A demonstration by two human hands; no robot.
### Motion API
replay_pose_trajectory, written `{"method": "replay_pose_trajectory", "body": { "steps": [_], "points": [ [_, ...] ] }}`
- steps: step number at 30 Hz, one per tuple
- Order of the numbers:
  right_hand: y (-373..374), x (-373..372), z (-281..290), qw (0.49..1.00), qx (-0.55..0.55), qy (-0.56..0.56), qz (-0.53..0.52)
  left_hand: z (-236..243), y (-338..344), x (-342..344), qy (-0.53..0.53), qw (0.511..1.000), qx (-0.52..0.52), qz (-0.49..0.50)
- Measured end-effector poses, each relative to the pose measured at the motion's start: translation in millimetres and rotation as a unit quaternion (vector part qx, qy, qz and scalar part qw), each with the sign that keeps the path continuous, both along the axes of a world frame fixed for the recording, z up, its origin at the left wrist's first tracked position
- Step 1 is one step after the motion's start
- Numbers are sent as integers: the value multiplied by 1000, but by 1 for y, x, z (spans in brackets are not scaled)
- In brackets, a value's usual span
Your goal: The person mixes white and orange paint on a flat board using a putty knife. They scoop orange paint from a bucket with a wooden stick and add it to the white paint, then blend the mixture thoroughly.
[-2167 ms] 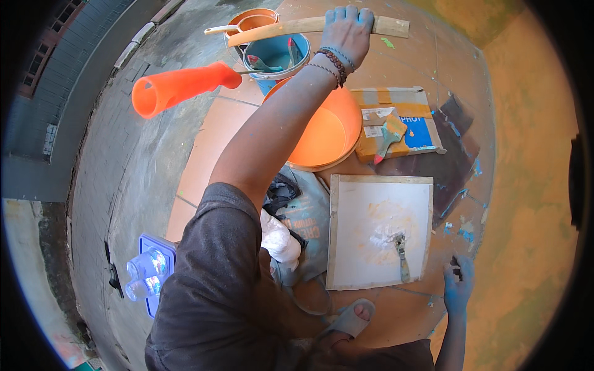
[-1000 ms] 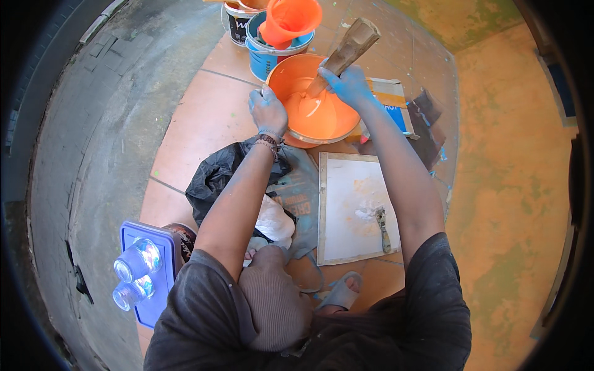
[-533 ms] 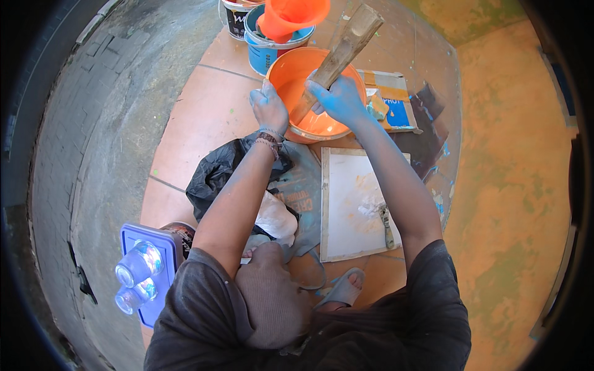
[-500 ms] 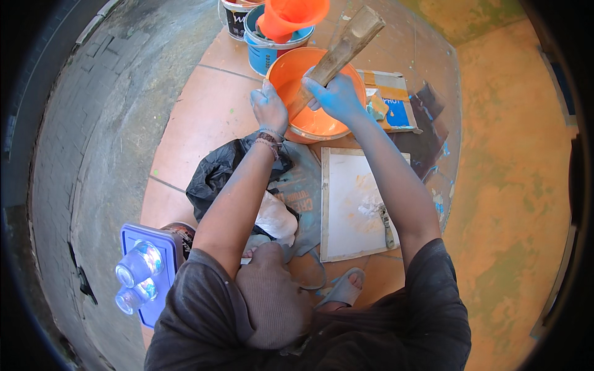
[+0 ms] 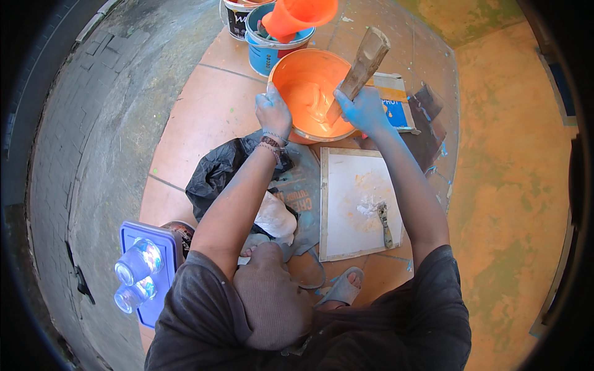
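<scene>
An orange bucket (image 5: 281, 67) holds thick, wet orange paint (image 5: 307, 102). Closed on the near left side of its rim is my left hand (image 5: 273, 112). My right hand (image 5: 364, 111), smeared with blue, is wrapped round a flat wooden stick (image 5: 367, 59). The stick leans up and to the right, its lower end in the paint by the bucket's right wall. In front of the bucket lies a white board (image 5: 349, 179) with pale powder and a putty knife (image 5: 385, 226) on it.
A blue bucket (image 5: 265, 57) with an orange funnel (image 5: 300, 15) stands behind, beside a black pail (image 5: 237, 21). A black plastic bag (image 5: 213, 170) lies left of the board. Clear cups (image 5: 137, 263) rest on a purple lid (image 5: 162, 294). An orange wall (image 5: 513, 185) rises at right.
My right hand has moved right and slightly nearer with the stick, which now stands steeper at the bucket's right side. More of the paint shows. My left hand stays at the rim.
</scene>
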State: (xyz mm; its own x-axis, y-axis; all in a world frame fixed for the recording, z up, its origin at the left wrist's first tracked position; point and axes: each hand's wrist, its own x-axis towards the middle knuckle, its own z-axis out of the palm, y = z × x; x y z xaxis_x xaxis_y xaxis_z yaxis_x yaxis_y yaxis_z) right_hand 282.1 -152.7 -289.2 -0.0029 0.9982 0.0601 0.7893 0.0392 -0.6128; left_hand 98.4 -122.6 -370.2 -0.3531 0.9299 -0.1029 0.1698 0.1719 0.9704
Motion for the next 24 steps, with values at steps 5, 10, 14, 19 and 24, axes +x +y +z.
{"method": "replay_pose_trajectory", "body": {
  "steps": [5,10,14,19,24],
  "points": [
    [0,-62,14,991,-67,114,30,0,-2,0,10,1000,14,-5],
    [37,-63,10,977,-76,197,-2,0,-2,0,10,1000,16,-9],
    [57,-37,-5,969,-23,243,-32,-1,0,1,5,1000,3,-11],
    [52,7,-9,994,10,100,-38,-9,5,0,-13,1000,4,-22],
    [10,-20,9,999,-32,-32,21,-9,3,0,2,1000,13,-9]
  ]
}}
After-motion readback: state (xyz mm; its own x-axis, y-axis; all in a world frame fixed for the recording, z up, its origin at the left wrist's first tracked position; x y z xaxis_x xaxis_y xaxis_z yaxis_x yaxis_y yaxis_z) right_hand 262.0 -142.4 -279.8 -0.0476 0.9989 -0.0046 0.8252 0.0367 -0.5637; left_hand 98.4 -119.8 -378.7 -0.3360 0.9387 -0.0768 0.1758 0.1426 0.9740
